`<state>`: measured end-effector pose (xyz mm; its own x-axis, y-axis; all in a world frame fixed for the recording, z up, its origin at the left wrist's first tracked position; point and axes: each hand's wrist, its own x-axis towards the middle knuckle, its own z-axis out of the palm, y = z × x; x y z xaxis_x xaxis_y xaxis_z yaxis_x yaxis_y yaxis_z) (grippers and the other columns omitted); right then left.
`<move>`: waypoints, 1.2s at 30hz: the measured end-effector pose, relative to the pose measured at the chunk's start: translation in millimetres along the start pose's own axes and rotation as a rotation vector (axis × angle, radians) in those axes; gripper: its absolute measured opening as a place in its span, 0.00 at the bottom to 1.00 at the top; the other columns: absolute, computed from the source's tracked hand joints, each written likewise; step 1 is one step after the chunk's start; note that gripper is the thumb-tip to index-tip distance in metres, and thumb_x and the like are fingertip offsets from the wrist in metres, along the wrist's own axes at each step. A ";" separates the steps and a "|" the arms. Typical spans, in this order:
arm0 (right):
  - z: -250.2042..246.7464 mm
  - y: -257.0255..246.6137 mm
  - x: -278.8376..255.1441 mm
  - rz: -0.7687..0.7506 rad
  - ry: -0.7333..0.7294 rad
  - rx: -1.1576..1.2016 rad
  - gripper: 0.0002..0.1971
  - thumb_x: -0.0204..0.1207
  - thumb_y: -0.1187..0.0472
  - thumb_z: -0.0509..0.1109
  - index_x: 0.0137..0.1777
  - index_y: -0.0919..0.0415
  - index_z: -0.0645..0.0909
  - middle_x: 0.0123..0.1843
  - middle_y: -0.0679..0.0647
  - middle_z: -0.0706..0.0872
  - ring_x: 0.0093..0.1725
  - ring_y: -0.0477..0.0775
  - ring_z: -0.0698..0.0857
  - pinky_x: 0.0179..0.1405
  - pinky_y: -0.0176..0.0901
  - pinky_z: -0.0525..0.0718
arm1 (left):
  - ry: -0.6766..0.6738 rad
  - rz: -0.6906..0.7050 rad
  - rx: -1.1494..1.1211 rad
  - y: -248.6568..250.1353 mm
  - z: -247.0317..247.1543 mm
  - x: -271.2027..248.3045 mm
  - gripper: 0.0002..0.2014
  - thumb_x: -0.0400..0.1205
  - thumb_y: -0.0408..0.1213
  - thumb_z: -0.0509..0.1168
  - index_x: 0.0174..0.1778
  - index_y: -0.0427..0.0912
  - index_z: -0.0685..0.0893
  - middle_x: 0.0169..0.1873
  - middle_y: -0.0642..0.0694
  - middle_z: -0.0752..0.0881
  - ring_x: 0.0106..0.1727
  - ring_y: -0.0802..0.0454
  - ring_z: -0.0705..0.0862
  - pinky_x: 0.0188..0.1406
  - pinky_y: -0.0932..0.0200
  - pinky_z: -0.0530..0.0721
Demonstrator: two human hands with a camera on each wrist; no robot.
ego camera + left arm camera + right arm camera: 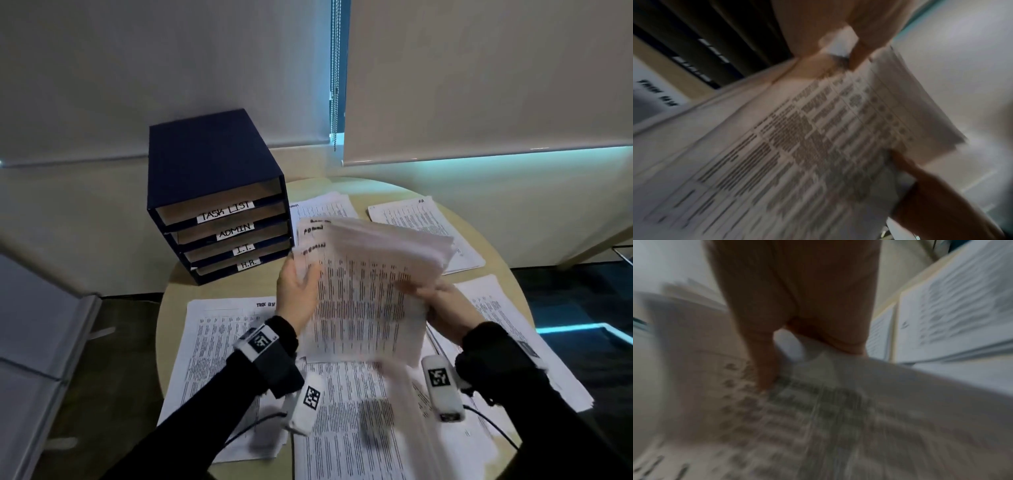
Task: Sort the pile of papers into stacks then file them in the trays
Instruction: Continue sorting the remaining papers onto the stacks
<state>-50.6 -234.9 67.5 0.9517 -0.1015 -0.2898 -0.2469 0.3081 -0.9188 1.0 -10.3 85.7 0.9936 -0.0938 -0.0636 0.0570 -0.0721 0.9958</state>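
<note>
**Paper bundle held in both hands above the table**

Bundle of papers is lifted over the round table, top sheets fanned and blurred. Left hand grips its left edge, thumb on the front. Right hand pinches the right side, fingers on the print. Sorted stacks lie flat around it: task-list stack near left, two more far side. Blue tray unit stands at back left, slots labelled TASK LIST, ADMIN, I.T., H.R.

A round, pale wood worktop stands before lowered white roller blinds. Cool bluish light glows under the blind at two o'clock, beside a hanging bead chain. Dark floor lies at three o'clock.
</note>
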 end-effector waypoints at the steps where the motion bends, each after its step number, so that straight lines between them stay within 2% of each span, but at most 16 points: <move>1: 7.4 -3.9 -0.2 -0.029 0.013 0.040 0.15 0.67 0.70 0.74 0.55 0.70 0.84 0.58 0.64 0.88 0.57 0.63 0.87 0.60 0.59 0.85 | 0.017 0.028 0.018 2.4 4.9 -5.1 0.21 0.88 0.37 0.56 0.78 0.44 0.64 0.59 0.60 0.73 0.59 0.72 0.73 0.56 0.82 0.71; 2: 14.6 -6.1 -0.9 -0.057 0.030 0.056 0.12 0.70 0.73 0.71 0.54 0.68 0.85 0.58 0.64 0.88 0.59 0.65 0.86 0.59 0.60 0.84 | 0.028 0.046 0.046 1.9 9.6 -10.8 0.25 0.89 0.38 0.55 0.82 0.43 0.57 0.65 0.62 0.64 0.61 0.71 0.67 0.56 0.84 0.64; 4: 23.4 -1.4 -2.4 -0.114 0.034 0.069 0.13 0.72 0.74 0.69 0.55 0.64 0.85 0.58 0.64 0.88 0.62 0.69 0.83 0.61 0.63 0.83 | 0.035 0.088 0.079 -2.8 16.8 -23.6 0.28 0.89 0.40 0.54 0.83 0.44 0.51 0.67 0.61 0.61 0.67 0.67 0.60 0.66 0.75 0.58; 7: 32.1 12.8 -6.1 -0.168 0.059 -0.039 0.23 0.63 0.59 0.78 0.58 0.63 0.81 0.56 0.60 0.87 0.57 0.65 0.84 0.58 0.60 0.83 | 0.050 0.095 0.085 -21.8 18.1 -31.1 0.29 0.88 0.42 0.57 0.76 0.68 0.48 0.68 0.63 0.60 0.77 0.60 0.61 0.77 0.57 0.60; 9: 36.5 12.6 -10.1 -0.228 0.197 -0.124 0.24 0.59 0.55 0.80 0.52 0.62 0.76 0.48 0.52 0.83 0.49 0.56 0.83 0.48 0.46 0.83 | 0.059 0.110 0.085 -28.7 14.1 -29.1 0.27 0.87 0.39 0.59 0.72 0.70 0.53 0.72 0.59 0.65 0.75 0.54 0.72 0.71 0.61 0.72; 12: 41.1 3.6 -10.9 -0.423 0.363 -0.275 0.20 0.74 0.60 0.75 0.59 0.57 0.69 0.52 0.51 0.80 0.41 0.40 0.84 0.35 0.28 0.81 | 0.071 0.077 0.038 -23.7 7.9 -19.3 0.21 0.87 0.38 0.60 0.73 0.51 0.61 0.64 0.54 0.77 0.51 0.75 0.81 0.53 0.75 0.76; 14: 42.0 -1.1 -9.0 -0.622 0.461 -0.446 0.24 0.78 0.64 0.69 0.71 0.56 0.66 0.56 0.51 0.78 0.42 0.31 0.82 0.38 0.22 0.78 | 0.075 0.100 0.022 -15.8 6.9 -11.7 0.14 0.86 0.37 0.61 0.63 0.52 0.64 0.53 0.62 0.78 0.43 0.83 0.80 0.43 0.81 0.76; 16: 40.3 -2.7 -5.9 -0.855 0.499 -0.684 0.28 0.79 0.71 0.66 0.78 0.57 0.63 0.61 0.56 0.74 0.51 0.34 0.77 0.51 0.20 0.75 | 0.115 0.147 0.022 -9.5 7.0 -6.0 0.13 0.85 0.38 0.63 0.60 0.54 0.66 0.50 0.63 0.81 0.46 0.80 0.82 0.41 0.80 0.76; 18: 39.1 -4.0 -6.4 -0.986 0.505 -0.885 0.30 0.78 0.76 0.64 0.77 0.54 0.66 0.64 0.64 0.72 0.52 0.37 0.72 0.53 0.18 0.71 | 0.127 0.155 0.010 -6.1 7.6 -1.2 0.14 0.85 0.38 0.64 0.62 0.51 0.67 0.50 0.64 0.81 0.47 0.79 0.81 0.42 0.80 0.75; 21: 38.0 -4.8 -8.3 -0.949 0.523 -1.027 0.32 0.74 0.80 0.64 0.75 0.55 0.73 0.69 0.65 0.71 0.46 0.40 0.73 0.48 0.31 0.76 | 0.116 0.155 0.002 -3.4 11.7 5.9 0.15 0.84 0.45 0.64 0.64 0.49 0.69 0.52 0.67 0.78 0.49 0.82 0.79 0.50 0.71 0.73; 23: 37.3 -4.2 -8.7 -0.928 0.510 -1.001 0.31 0.71 0.83 0.60 0.73 0.62 0.74 0.69 0.68 0.71 0.50 0.38 0.70 0.54 0.22 0.70 | 0.122 0.141 0.019 -0.3 15.9 8.7 0.20 0.81 0.56 0.63 0.63 0.52 0.69 0.54 0.64 0.79 0.56 0.73 0.80 0.58 0.61 0.74; 25: 38.6 -5.8 -7.4 -0.887 0.495 -0.939 0.28 0.69 0.80 0.54 0.70 0.68 0.75 0.68 0.69 0.71 0.58 0.43 0.70 0.59 0.13 0.61 | 0.135 0.125 0.030 2.7 19.8 10.6 0.25 0.76 0.64 0.60 0.63 0.54 0.69 0.57 0.57 0.80 0.60 0.60 0.81 0.61 0.55 0.74; 26: 39.2 -6.9 -6.3 -0.869 0.489 -0.904 0.27 0.67 0.77 0.53 0.67 0.70 0.76 0.66 0.68 0.72 0.62 0.47 0.70 0.62 0.13 0.60 | 0.150 0.125 0.032 4.9 21.6 11.8 0.28 0.74 0.67 0.60 0.63 0.54 0.69 0.58 0.55 0.81 0.60 0.58 0.81 0.61 0.54 0.75; 29: 38.6 -7.2 -3.0 -0.838 0.478 -0.823 0.22 0.68 0.73 0.51 0.61 0.71 0.75 0.55 0.60 0.75 0.55 0.49 0.73 0.60 0.27 0.69 | 0.209 0.100 0.038 15.5 27.3 16.2 0.36 0.71 0.73 0.59 0.67 0.51 0.70 0.67 0.49 0.79 0.64 0.53 0.79 0.64 0.52 0.76; 32: 41.9 -8.1 -3.1 -0.813 0.449 -0.782 0.22 0.75 0.69 0.53 0.69 0.65 0.72 0.54 0.54 0.76 0.50 0.47 0.75 0.55 0.19 0.67 | 0.270 0.028 0.075 26.3 30.4 22.6 0.36 0.78 0.65 0.61 0.76 0.46 0.66 0.72 0.48 0.72 0.67 0.55 0.72 0.63 0.57 0.68; 36: 46.0 -7.3 -4.5 -0.827 0.453 -0.862 0.27 0.72 0.72 0.54 0.71 0.61 0.75 0.57 0.61 0.73 0.48 0.39 0.68 0.54 0.11 0.62 | 0.314 -0.013 0.081 28.7 30.5 31.1 0.37 0.82 0.60 0.61 0.82 0.43 0.61 0.80 0.43 0.66 0.78 0.47 0.67 0.74 0.51 0.65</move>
<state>-44.7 -193.1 87.8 0.7729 -0.3332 0.5400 0.1862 -0.6945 -0.6950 30.6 -45.6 110.2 0.9752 0.2177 -0.0407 0.0748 -0.1509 0.9857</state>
